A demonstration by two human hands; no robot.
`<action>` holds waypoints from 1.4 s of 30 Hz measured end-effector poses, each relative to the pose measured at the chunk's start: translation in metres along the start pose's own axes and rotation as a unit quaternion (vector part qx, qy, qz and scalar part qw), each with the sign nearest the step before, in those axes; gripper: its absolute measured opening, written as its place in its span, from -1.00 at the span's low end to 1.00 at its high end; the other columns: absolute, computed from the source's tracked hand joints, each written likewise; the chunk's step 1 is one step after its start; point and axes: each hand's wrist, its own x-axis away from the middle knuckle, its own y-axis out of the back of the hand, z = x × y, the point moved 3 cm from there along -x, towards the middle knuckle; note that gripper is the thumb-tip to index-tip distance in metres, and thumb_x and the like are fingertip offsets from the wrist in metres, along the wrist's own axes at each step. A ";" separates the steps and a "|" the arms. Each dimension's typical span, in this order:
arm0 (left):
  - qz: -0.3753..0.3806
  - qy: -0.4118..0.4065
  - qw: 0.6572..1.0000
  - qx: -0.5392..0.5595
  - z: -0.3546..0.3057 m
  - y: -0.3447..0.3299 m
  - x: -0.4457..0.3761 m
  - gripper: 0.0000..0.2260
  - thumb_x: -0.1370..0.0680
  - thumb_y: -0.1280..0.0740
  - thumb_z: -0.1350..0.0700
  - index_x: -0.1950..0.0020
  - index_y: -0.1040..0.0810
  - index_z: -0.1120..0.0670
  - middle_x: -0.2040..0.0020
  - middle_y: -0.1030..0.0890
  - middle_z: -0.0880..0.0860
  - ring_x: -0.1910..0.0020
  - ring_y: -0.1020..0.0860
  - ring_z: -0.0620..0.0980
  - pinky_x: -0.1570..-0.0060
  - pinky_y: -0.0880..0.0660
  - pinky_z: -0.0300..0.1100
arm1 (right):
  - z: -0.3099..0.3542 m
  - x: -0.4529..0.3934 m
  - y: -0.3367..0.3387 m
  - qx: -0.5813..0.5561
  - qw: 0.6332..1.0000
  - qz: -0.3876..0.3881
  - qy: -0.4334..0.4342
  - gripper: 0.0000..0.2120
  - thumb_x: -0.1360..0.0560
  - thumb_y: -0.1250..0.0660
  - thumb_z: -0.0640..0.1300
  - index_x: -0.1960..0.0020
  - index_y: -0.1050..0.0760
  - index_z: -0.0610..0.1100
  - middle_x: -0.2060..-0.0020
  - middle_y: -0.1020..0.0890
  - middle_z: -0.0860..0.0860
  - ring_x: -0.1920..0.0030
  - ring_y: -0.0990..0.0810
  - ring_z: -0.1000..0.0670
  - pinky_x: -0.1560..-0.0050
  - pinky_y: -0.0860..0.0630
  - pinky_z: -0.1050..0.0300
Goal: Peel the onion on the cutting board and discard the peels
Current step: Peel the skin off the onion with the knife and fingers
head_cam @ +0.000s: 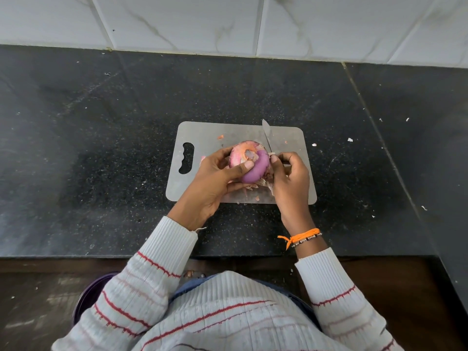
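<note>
The onion (249,161) sits over the cutting board (210,134), knife (267,135) just to its right.

Half-peeled onion (249,162) between hands (215,183)

Black speckled countertop (101,148), grey cutting board (228,133) on it, scattered peel bits (350,140)

1 onion (249,160), 1 knife (267,134), 1 board (228,133)
</note>
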 end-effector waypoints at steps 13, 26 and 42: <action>-0.024 0.010 0.999 0.033 -0.007 0.003 0.000 -0.37 -0.26 -0.46 0.19 -0.31 -0.40 0.17 -0.22 -0.55 0.15 -0.02 -0.63 0.06 0.13 -0.63 -0.15 | -0.018 -0.008 0.007 0.101 0.995 0.007 0.018 -0.96 -0.48 -0.34 -0.29 0.09 -0.52 -0.19 0.17 -0.59 -0.07 0.18 -0.59 -0.04 0.21 -0.47 0.41; -0.037 0.012 0.999 0.022 -0.010 -0.001 -0.003 -0.61 -0.43 -0.41 0.26 -0.25 -0.47 0.17 -0.08 -0.62 0.15 0.16 -0.65 -0.01 0.31 -0.59 -0.26 | 0.027 -0.003 0.010 -0.015 0.990 0.017 0.139 -0.91 -0.48 -0.36 -0.26 0.03 -0.59 -0.23 0.11 -0.63 -0.06 0.07 -0.62 0.06 0.06 -0.56 0.22; -0.033 0.006 0.999 -0.005 -0.011 -0.004 -0.002 -0.57 -0.38 -0.45 0.22 -0.23 -0.52 0.21 -0.04 -0.65 0.16 0.21 -0.66 -0.03 0.27 -0.60 -0.26 | 0.026 -0.005 0.014 0.029 0.976 0.009 0.216 -0.97 -0.42 -0.43 -0.31 0.14 -0.62 -0.28 0.21 -0.63 -0.08 0.18 -0.63 0.04 0.16 -0.61 0.15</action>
